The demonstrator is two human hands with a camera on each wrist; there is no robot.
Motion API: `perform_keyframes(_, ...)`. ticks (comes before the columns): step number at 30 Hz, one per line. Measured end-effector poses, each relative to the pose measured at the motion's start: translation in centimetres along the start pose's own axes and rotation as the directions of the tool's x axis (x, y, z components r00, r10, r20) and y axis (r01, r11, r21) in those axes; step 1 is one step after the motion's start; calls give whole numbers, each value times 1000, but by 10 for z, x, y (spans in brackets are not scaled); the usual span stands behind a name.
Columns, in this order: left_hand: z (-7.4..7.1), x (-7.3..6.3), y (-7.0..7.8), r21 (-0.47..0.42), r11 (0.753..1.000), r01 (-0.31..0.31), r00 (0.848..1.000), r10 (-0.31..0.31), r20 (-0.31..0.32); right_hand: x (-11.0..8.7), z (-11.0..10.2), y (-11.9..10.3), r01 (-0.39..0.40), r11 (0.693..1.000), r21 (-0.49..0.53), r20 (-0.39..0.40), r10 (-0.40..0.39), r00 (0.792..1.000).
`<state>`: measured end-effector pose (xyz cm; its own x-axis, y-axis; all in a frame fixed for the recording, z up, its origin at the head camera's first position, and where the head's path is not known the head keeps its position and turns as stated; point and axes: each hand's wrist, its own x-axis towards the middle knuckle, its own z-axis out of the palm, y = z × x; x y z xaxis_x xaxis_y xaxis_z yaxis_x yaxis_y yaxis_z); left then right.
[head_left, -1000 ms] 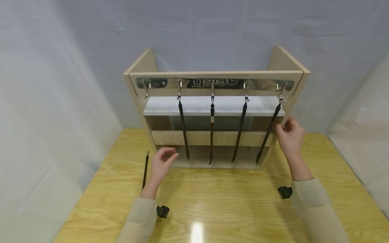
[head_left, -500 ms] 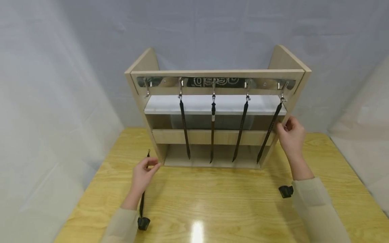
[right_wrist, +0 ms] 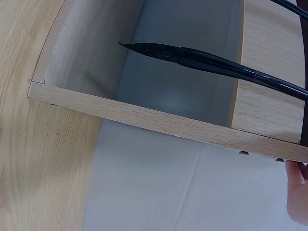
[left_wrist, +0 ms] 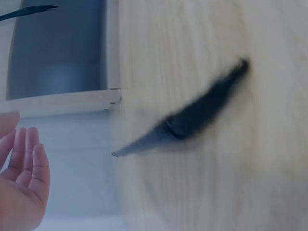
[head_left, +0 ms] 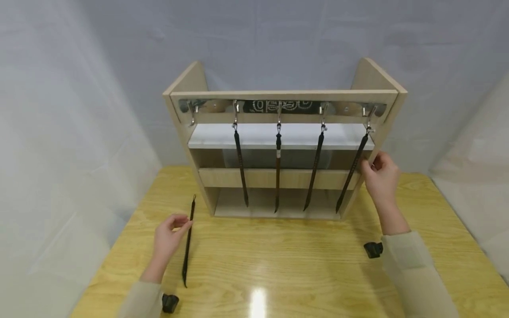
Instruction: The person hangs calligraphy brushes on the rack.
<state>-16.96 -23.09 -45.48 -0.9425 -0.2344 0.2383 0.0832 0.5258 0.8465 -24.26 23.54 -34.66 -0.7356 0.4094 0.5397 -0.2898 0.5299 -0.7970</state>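
Observation:
A dark writing brush point(head_left: 188, 247) with a hanging loop lies on the table left of the small wooden shelf point(head_left: 218, 178). Beside its upper shaft is my left hand point(head_left: 167, 240), thumb and fingers loosely curved, nothing held. The left wrist view has this brush point(left_wrist: 202, 113) large and blurred, tip up and right, with the left hand point(left_wrist: 24, 187) at the lower left. My right hand point(head_left: 381, 181) grips the shelf's right side panel, its fingers partly hidden behind the edge. Several similar brushes point(head_left: 278, 172) hang from hooks along the shelf's front; the leftmost hook point(head_left: 192, 115) is bare.
A metal hook strip point(head_left: 346, 108) runs across the shelf's top front board. The shelf stands toward the back of a yellow wood-grain table point(head_left: 302, 265). Pale cloth point(head_left: 254, 35) hangs behind and at both sides. Black wrist cameras point(head_left: 373, 250) stick out near the sleeves.
My left hand has moved left and toward me, from the shelf's lower left corner to the loose brush, uncovering more of that brush. The right hand stays on the side panel.

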Motion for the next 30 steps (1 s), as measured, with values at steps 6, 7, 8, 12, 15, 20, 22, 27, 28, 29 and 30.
perform_keyframes(6,-7,-3,-7,65,995,78,997,-78,-2,1,2,1,5,1000,23,-3,-5,1000)
perform_keyframes(7,-8,-3,-8,78,993,84,996,-84,5,1,3,1,3,1000,29,-4,-3,1000)
perform_keyframes(8,-8,-3,-8,92,992,87,996,-89,13,1,3,1,5,999,32,-7,-5,1000)
perform_keyframes(12,-9,-5,-9,128,988,88,994,-96,59,1,2,1,3,999,41,-12,-2,1000)
perform_keyframes(15,-7,-6,-10,135,985,105,989,-117,90,1,2,2,4,999,38,-15,-4,1000)
perform_keyframes(20,-3,-7,-14,180,972,149,977,-173,125,1,1,2,14,1000,18,-17,-13,1000)
perform_keyframes(22,-2,-7,-16,204,966,157,973,-187,135,0,1,2,16,1000,17,-17,-15,1000)
perform_keyframes(27,1,-7,-19,262,951,166,962,-214,167,0,1,1,5,999,32,-11,-5,1000)
perform_keyframes(28,1,-7,-19,277,947,166,961,-218,172,0,1,1,5,1000,30,-11,-5,1000)
perform_keyframes(29,1,-7,-20,290,943,163,959,-221,178,0,1,1,7,1000,28,-12,-7,1000)
perform_keyframes(30,1,-7,-20,306,938,164,956,-227,183,0,1,1,10,1000,19,-13,-10,1000)
